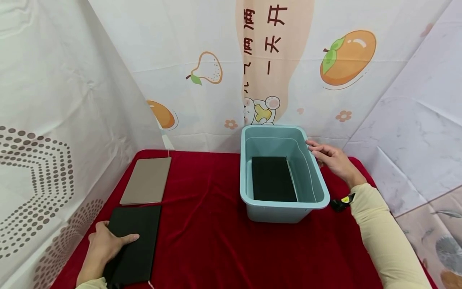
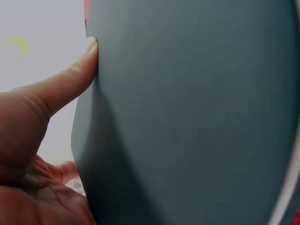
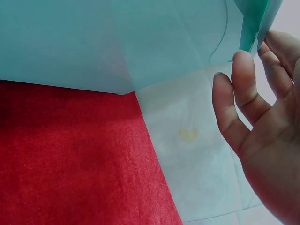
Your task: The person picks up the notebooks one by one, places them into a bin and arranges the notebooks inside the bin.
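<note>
The left hand grips the black notebook at its left edge, thumb on the cover; the right hand's fingers, apart and slightly bent, touch the bin's rim. At the near left of the red cloth, the notebook's long axis points away from the person, leaning slightly right

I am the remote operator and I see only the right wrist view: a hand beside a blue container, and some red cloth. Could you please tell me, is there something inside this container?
Observer: Yes, a black book lies on the bottom of the blue container.
Operator: Thank you. And where is the left hand?
Observer: It holds a second black book at its left edge, as the head view shows.
Operator: Is there also some other book outside the container?
Observer: Yes, a grey-brown book lies on the red cloth, just beyond the held one.
</note>
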Demonstrator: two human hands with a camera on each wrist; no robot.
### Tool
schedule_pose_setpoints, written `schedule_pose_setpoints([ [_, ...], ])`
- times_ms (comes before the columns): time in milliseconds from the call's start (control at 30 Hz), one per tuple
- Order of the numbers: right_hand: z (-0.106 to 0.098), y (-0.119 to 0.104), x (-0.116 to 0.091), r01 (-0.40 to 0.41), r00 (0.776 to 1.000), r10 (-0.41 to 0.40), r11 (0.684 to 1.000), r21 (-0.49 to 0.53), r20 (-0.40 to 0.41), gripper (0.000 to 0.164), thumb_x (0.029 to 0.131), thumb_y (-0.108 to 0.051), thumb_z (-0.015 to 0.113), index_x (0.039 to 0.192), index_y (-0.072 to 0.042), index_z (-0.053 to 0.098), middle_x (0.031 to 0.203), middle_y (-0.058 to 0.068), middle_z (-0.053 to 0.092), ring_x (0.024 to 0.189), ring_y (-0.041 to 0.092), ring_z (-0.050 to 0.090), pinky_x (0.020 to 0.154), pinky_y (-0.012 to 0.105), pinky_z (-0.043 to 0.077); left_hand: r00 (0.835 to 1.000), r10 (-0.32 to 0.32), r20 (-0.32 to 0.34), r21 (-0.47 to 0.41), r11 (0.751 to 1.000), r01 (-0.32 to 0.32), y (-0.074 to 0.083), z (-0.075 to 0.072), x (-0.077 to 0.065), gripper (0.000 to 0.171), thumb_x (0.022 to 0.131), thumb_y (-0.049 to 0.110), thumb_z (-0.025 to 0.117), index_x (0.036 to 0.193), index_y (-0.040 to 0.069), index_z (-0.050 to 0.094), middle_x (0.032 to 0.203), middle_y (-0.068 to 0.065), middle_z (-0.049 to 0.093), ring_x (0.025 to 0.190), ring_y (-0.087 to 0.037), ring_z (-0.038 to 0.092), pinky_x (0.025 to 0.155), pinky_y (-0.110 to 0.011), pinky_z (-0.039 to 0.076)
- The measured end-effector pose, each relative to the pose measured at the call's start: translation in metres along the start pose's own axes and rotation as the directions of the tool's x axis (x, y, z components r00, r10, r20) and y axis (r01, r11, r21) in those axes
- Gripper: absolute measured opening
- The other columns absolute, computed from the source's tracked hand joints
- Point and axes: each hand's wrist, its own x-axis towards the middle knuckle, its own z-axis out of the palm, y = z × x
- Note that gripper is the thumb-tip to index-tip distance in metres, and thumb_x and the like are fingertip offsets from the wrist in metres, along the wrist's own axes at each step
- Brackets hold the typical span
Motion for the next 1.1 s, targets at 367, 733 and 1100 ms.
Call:
schedule_pose_setpoints([
  [367, -0.0005, 0.0, -0.0004, -0.01, 1.0, 0.01, 1.0, 0.008, 0.001, 0.037, 0.107, -0.025, 0.054, 0.128, 0.004, 0.062, 0.158, -0.003, 0.048, 0.119, -0.005, 0.06, 0.077, 0.022, 0.057, 0.999, -0.005, -0.04, 0.005, 1.0, 0.005, -0.0004, 0.002, -0.003, 0.144, 0.066, 0.069, 0.086, 0.153, -0.011, 0.004, 0.138, -0.048, 0.035, 0.116, -0.061, 0.047, 0.092, -0.066, 0.044],
  [733, -0.0001, 0.0019, 0.0008, -0.002, 1.0, 0.002, 1.0, 0.016, 0.004, 0.037, 0.107, -0.025, 0.054, 0.126, 0.005, 0.062, 0.158, -0.005, 0.049, 0.121, -0.006, 0.058, 0.076, 0.022, 0.057, 0.995, 0.045, -0.085, 0.022, 0.999, -0.043, 0.0001, 0.0003, -0.0048, 0.141, 0.07, 0.066, 0.085, 0.162, 0.001, 0.0, 0.15, -0.04, 0.032, 0.12, -0.056, 0.047, 0.089, -0.063, 0.045],
  [1100, -0.0005, 0.0026, 0.0001, -0.006, 1.0, 0.006, 1.0, 0.019, 0.007, 0.037, 0.107, -0.026, 0.054, 0.126, 0.005, 0.062, 0.158, -0.005, 0.048, 0.121, -0.006, 0.058, 0.077, 0.022, 0.057, 0.988, 0.104, -0.111, -0.041, 0.993, -0.109, 0.0003, -0.0006, -0.0065, 0.122, 0.082, 0.049, 0.083, 0.162, -0.001, 0.006, 0.154, -0.037, 0.032, 0.126, -0.053, 0.046, 0.094, -0.062, 0.044],
])
